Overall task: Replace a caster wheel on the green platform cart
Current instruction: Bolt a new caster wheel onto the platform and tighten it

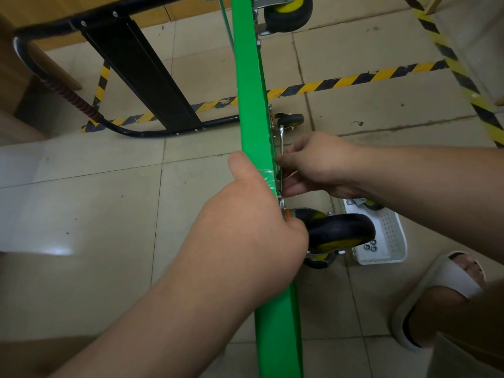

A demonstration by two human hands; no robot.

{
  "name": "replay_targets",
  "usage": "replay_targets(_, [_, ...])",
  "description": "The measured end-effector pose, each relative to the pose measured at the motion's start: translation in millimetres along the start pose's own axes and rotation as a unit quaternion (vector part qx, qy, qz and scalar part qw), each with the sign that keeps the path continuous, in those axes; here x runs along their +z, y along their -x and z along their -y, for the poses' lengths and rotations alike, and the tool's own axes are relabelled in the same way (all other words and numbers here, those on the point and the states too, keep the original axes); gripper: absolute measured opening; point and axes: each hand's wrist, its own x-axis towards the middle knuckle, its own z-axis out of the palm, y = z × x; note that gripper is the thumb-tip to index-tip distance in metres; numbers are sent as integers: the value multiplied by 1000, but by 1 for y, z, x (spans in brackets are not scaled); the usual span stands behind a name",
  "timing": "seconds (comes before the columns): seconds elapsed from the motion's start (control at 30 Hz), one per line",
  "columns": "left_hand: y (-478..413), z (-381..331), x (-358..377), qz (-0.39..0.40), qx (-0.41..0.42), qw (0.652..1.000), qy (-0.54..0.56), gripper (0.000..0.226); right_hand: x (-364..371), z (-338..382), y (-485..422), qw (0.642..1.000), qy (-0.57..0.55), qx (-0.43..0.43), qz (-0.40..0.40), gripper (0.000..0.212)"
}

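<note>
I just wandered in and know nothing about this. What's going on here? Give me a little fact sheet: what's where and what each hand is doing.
Cart: green platform cart stands on its edge on the tiled floor
Left hand: grips the cart's edge beside the nearest caster wheel
Right hand: holds a metal wrench against the cart's underside
Basket: white basket on the floor past that wheel, small metal nuts or washers inside
Handle: black handle frame on the cart's left side

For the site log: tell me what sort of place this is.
Probably a workshop or warehouse area: yellow-and-black hazard tape marks zones on the tiled floor, and a white plastic basket holding small metal fasteners sits beside the upended green platform cart.
</note>
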Motion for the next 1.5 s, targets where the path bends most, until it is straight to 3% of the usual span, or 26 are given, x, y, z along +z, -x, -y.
replay_targets(0.3, [0, 1, 0, -3, 7, 1000, 3, 51, -7, 7, 6, 999, -7, -30, -38, 15])
replay_targets(0.57, [1, 1, -1, -1, 14, 1000, 7, 47, -27, 7, 17, 989, 43, -97, -102, 23])
replay_targets(0.77, [3, 1, -1, -2, 25, 1000, 8, 48, -48, -7, 25, 975, 97, -136, -144, 14])
replay_targets(1.03, [4, 3, 3, -30, 40, 999, 14, 47, -67, -31, 45, 933, 266, -187, -153, 12])
replay_targets(1.2, [5, 6, 6, -33, 43, 995, 79, 40, -79, -48, 42, 878, 407, -196, -156, 24])
replay_targets(1.5, [7, 6, 10, -43, 7, 982, 184, 41, -98, -103, 7, 839, 509, -162, -105, 19])
